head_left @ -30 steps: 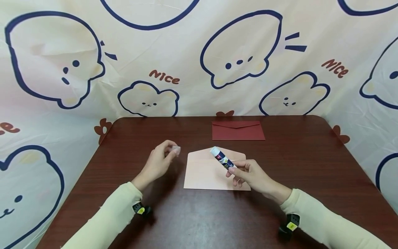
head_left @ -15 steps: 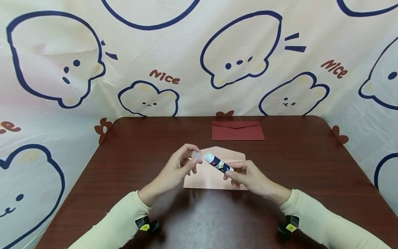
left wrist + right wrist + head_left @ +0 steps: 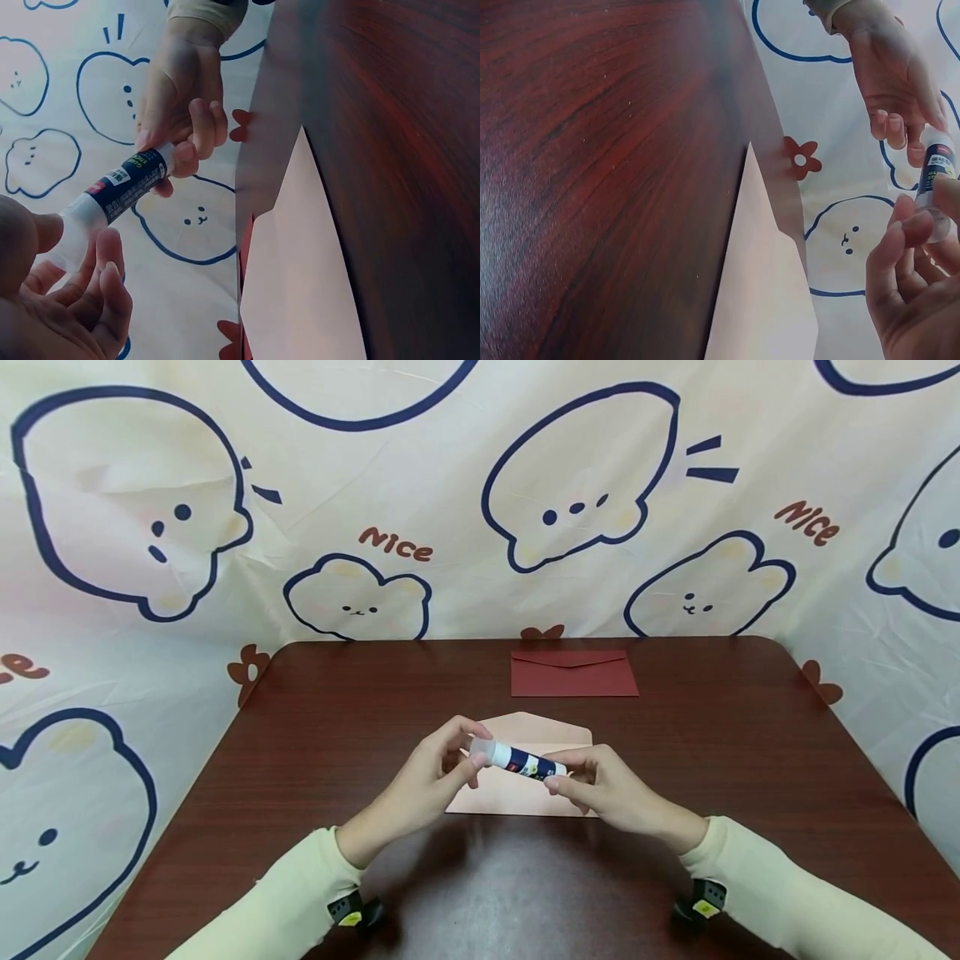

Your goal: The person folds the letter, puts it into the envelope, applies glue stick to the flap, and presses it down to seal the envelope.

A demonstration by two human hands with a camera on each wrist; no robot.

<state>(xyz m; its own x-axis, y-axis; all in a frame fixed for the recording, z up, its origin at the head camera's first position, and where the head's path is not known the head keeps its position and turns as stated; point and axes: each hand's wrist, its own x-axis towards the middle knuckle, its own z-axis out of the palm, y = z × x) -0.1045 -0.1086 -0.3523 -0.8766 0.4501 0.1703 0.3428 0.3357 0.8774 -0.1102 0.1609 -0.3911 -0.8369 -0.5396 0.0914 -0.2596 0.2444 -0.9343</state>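
A glue stick [image 3: 528, 763] with a dark blue label is held level in the air between both hands. My left hand [image 3: 427, 781] pinches the translucent cap [image 3: 482, 750] between thumb and fingers, and the cap sits at the stick's left end. At the other end my right hand [image 3: 618, 793] grips the base of the tube with thumb and fingertips. In the left wrist view the cap [image 3: 79, 236] meets the labelled tube [image 3: 131, 184] in one line. Below the hands lies a pale pink envelope [image 3: 517, 799], its flap unfolded toward the far side; hands and stick partly cover it.
Toward the back of the dark brown table [image 3: 360, 681] a red envelope [image 3: 573, 678] lies flat with its flap folded down. A white cloth [image 3: 465, 518] printed with cartoon faces hangs behind the table and along its sides.
My left hand has moved right with the cap, from beside the pink envelope to the glue stick's end, and the cap now meets it. The right hand has tipped the stick nearer level.
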